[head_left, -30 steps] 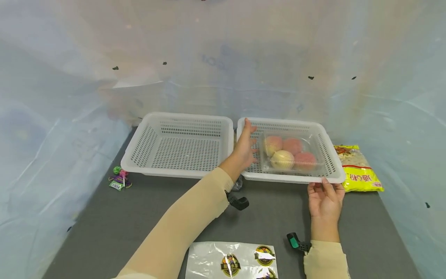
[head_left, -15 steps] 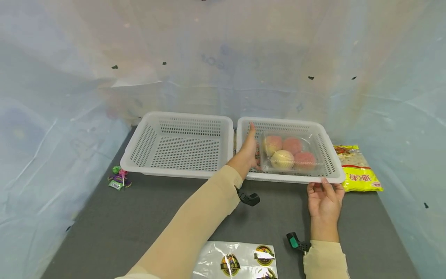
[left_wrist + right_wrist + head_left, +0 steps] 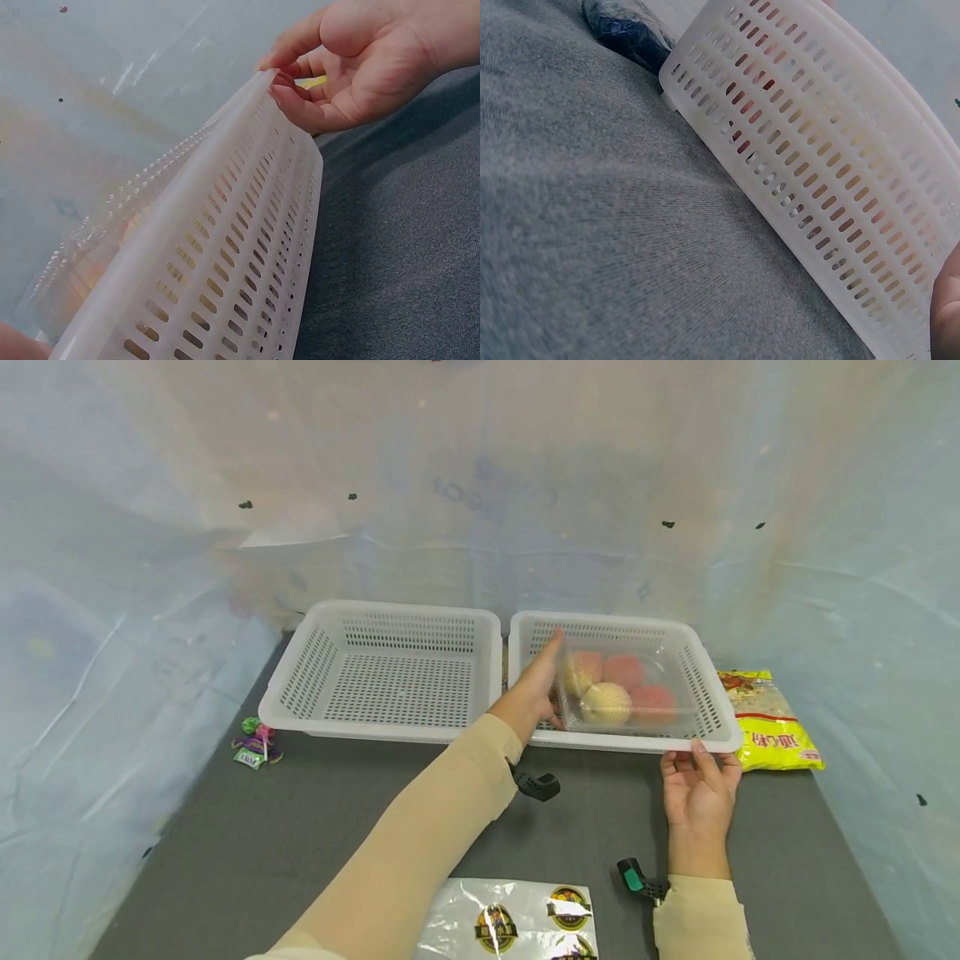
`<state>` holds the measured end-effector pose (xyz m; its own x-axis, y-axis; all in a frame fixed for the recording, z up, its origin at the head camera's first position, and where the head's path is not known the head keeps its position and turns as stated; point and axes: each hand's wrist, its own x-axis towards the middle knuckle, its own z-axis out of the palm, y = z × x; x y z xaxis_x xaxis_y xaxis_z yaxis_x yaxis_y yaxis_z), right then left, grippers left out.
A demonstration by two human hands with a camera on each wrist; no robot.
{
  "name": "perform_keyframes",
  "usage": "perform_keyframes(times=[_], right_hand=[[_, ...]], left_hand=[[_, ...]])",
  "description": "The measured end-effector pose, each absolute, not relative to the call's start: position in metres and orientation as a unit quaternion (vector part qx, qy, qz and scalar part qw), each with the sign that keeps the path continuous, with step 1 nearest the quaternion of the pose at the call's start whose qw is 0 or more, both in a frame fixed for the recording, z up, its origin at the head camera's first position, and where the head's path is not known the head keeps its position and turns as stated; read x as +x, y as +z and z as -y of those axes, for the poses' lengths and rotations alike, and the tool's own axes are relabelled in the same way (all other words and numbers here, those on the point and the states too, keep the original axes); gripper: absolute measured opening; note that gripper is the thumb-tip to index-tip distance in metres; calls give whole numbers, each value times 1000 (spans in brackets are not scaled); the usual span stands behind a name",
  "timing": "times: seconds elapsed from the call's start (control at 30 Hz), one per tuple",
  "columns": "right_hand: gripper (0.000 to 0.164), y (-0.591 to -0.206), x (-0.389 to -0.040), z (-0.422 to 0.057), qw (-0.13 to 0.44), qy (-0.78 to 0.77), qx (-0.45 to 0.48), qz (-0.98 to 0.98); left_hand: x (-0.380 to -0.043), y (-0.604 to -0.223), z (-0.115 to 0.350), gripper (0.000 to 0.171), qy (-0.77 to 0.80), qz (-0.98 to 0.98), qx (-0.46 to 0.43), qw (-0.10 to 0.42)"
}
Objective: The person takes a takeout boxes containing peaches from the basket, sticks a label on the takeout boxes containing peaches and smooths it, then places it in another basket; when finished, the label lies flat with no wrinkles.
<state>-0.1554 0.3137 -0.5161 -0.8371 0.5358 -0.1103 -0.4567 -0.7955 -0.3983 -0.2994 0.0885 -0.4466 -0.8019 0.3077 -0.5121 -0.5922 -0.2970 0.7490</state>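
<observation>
Green, pink and purple wrapped sweets [image 3: 257, 745] lie at the left side of a grey table [image 3: 285, 835], just beside the near left corner of a white plastic basket. This left basket [image 3: 401, 732] stands near a matching one, the right basket [image 3: 622, 741]. A shiny sheet [image 3: 510, 918] with round printed labels lies nearer the person. The left hand [image 3: 536, 681] reaches into the right basket, thumb and fingers spread at the left end of a clear box [image 3: 660, 667]; whether it grips, I cannot tell. Four pink and yellow peaches [image 3: 606, 703] sit inside the box. Well apart from it, the right hand [image 3: 701, 789] pinches the right basket's front rim near the corner. Farthest right lies a yellow packet [image 3: 780, 739].
</observation>
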Motion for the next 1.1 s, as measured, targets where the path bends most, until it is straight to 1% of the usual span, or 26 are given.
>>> perform_keyframes(times=[0.17, 0.3, 0.37, 0.5, 0.57, 0.67, 0.83, 1.0, 1.1], right_hand=[[50, -517, -156, -314, 268, 940, -106, 185], [47, -518, -157, -314, 270, 938, -104, 189], [46, -519, -157, -314, 270, 938, -104, 190], [48, -519, -156, -314, 270, 938, -103, 194], [49, -519, -156, -314, 269, 937, -104, 196], [50, -519, -156, -313, 269, 937, -105, 198], [47, -519, -156, -314, 269, 938, -102, 195], [44, -520, -155, -314, 269, 939, -103, 188], [46, -520, -156, -314, 267, 939, -100, 195]], left_hand=[[-298, -446, -89, 104, 782, -539, -120, 288], [-298, -447, -88, 94, 783, -534, -128, 291], [-298, -448, -89, 86, 784, -533, -128, 291], [-298, -449, -89, 74, 780, -537, -123, 297], [-298, -450, -89, 73, 778, -539, -122, 300], [-299, -450, -88, 77, 776, -542, -124, 298], [-298, -449, -89, 82, 769, -558, -124, 286], [-295, -448, -91, 74, 751, -595, -116, 262], [-293, -447, -92, 71, 749, -606, -114, 242]])
